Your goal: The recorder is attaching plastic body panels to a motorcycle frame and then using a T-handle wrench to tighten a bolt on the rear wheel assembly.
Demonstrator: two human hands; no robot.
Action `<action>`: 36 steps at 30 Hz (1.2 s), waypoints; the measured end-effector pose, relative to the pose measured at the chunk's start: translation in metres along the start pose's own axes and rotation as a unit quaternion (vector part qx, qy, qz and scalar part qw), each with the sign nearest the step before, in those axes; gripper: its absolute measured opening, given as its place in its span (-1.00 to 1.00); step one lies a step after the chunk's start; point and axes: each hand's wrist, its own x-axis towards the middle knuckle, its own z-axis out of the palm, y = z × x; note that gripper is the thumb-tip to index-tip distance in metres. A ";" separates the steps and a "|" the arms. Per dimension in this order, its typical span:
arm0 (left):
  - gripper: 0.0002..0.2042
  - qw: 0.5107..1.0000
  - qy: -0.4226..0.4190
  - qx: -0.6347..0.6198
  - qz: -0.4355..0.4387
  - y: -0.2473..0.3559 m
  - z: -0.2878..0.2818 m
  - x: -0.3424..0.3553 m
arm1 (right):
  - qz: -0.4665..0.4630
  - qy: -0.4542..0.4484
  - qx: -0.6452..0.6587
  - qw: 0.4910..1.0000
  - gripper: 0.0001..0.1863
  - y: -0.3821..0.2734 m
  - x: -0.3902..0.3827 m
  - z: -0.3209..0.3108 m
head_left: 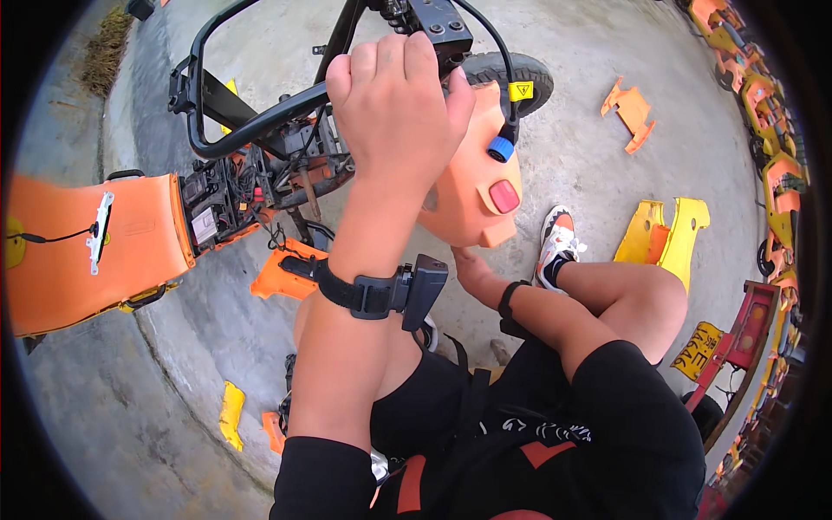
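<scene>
Head: the orange panel [474, 178] bears a red lens [503, 197].

The left forearm [336, 368] reaches up and forward from the body, its wrist [357, 247] almost straight, and the left grip [394, 117] turns its back upward, four fingers folded over so their tips are hidden, the thumb [461, 97] set apart on the right. Lower, the right forearm [555, 314] angles inward; of the right grip [475, 273] I see only part, its fingers out of sight. The right knee [660, 299] is bent out to the side.
</scene>
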 end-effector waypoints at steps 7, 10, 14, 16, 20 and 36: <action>-0.56 0.998 -0.016 -0.032 -0.043 0.014 -0.015 0.001 | 0.332 -0.122 0.601 0.717 -0.68 0.070 -0.012 0.033; -0.63 0.996 0.069 -0.044 -0.042 0.025 -0.021 -0.003 | 0.502 0.032 0.762 0.408 -0.61 0.121 -0.010 0.071; -0.67 0.975 -0.097 -0.186 0.068 0.039 -0.023 -0.019 | 0.396 0.272 0.877 -0.016 -0.46 0.150 0.023 0.081; -0.64 0.936 -0.269 -0.212 0.081 0.050 -0.010 -0.029 | 0.341 0.323 0.883 -0.016 -0.43 0.157 0.043 0.073; -0.37 0.926 -0.343 -0.106 0.118 0.063 0.006 -0.046 | 0.241 0.299 0.915 -0.126 -0.35 0.158 0.056 0.058; -0.50 0.883 -0.439 0.023 0.164 0.070 -0.010 -0.081 | 0.386 0.303 0.859 0.144 -0.31 0.167 0.033 0.083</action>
